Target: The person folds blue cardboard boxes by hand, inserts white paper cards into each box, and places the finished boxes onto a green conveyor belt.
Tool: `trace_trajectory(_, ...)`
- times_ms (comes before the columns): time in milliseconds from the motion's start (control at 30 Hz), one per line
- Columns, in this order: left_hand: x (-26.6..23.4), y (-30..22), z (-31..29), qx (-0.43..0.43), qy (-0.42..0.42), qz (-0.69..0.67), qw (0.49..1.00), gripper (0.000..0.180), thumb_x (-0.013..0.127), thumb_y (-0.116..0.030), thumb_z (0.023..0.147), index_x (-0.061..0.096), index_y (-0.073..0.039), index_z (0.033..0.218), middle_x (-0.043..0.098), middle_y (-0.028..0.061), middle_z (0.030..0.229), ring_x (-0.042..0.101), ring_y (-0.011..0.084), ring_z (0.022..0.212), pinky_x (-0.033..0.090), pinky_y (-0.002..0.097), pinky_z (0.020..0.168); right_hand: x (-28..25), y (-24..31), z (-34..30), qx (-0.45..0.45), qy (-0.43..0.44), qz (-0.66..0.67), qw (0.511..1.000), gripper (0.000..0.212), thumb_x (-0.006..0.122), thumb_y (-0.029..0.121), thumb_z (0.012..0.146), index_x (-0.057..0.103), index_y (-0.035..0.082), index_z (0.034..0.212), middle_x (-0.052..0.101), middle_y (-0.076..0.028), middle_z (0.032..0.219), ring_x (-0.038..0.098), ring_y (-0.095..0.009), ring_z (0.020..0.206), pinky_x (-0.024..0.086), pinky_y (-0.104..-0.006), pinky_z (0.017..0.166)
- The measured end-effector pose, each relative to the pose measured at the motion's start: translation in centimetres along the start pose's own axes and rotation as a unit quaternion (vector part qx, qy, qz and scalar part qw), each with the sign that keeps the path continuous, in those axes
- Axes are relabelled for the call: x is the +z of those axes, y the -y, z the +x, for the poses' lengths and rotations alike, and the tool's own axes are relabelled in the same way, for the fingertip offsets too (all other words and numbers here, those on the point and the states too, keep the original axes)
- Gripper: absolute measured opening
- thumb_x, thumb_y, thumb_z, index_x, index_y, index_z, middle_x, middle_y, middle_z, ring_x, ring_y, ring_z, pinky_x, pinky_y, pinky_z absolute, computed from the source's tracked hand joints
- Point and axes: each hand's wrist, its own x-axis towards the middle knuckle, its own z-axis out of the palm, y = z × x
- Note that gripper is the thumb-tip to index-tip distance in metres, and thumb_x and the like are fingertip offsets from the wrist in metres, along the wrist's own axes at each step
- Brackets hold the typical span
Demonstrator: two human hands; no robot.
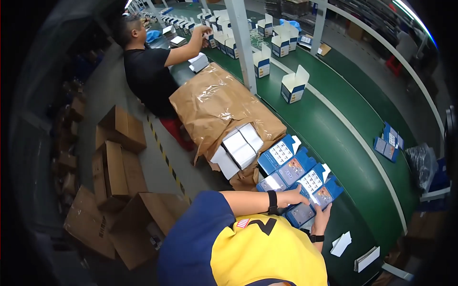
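Note:
Both of my hands are on a flat, unfolded blue carton (311,183) printed with white panels and small pictures. My left hand (291,197), a black band at its wrist, grips the carton's left side. At the near right edge, my right hand (321,218) has its thumb over the printed face and its fingers along the side; it wears a dark band too. Beside them, further left, lies a similar blue flat carton (281,155). The two overlap partly, and the cartons' undersides are hidden.
A brown paper-wrapped bundle (224,97) with white folded cartons (242,144) at its torn end lies to the left. White slips (341,244) sit near right. Open boxes (294,86) stand on the green conveyor (329,121). Cardboard boxes (119,174) crowd the floor. Another person (150,71) works beyond.

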Motion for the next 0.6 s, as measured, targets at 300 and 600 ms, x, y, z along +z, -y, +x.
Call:
trace_trajectory(300, -0.3, -2.4, -2.6, 0.065, 0.038, 0.198, 0.977, 0.099, 0.068, -0.029, 0.075, 0.001, 0.001, 0.142, 0.025, 0.0294, 0.140, 0.033, 0.0369, 0.127, 0.031, 0.0379, 0.101, 0.1, 3.3, -1.1, -0.079, 0.050, 0.051, 0.994, 0.037, 0.058, 0.004, 0.086, 0.045, -0.007, 0.119, 0.059, -0.010, 0.108, 0.056, -0.014, 0.094, 0.043, -0.0264, 0.084)
trace_trajectory(600, 7.0, -9.8, -3.4, 0.520, -0.134, 0.048, 0.842, 0.087, 0.070, -0.031, 0.078, 0.016, 0.000, 0.140, 0.037, 0.0157, 0.132, 0.041, 0.0221, 0.119, 0.032, 0.0328, 0.101, -2.2, 12.2, -6.8, -0.468, 0.034, -0.202, 0.860, 0.008, 0.059, -0.003, 0.080, 0.062, -0.004, 0.088, 0.061, -0.012, 0.073, 0.058, -0.021, 0.063, 0.045, -0.0290, 0.061)
